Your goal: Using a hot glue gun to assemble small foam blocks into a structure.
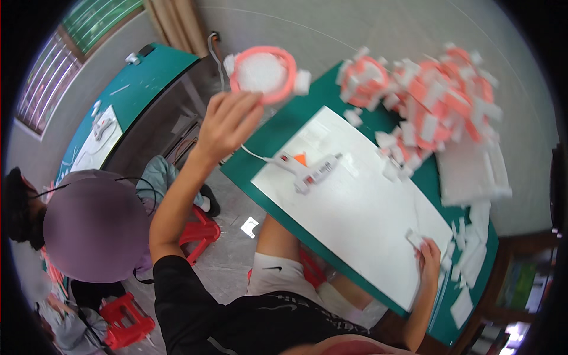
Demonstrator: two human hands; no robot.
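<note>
My left hand (232,118) is raised beyond the table's left end, its fingers closed on the lower rim of a pink ring (291,74). The ring has a white middle and white blocks on its outer edge. At the right part of a white board (349,219), my right hand (428,255) pinches a small white foam piece (414,238). A white hot glue gun (310,173) lies on the board between my hands, its cord running off to the left. Beside it is a small orange piece (301,158).
A pile of pink and white foam pieces (438,100) covers the table's far right, next to a white packet (473,174). Loose white strips (470,254) lie at the right end. To my left are another person (97,225), red stools (127,319) and a second green table (139,83).
</note>
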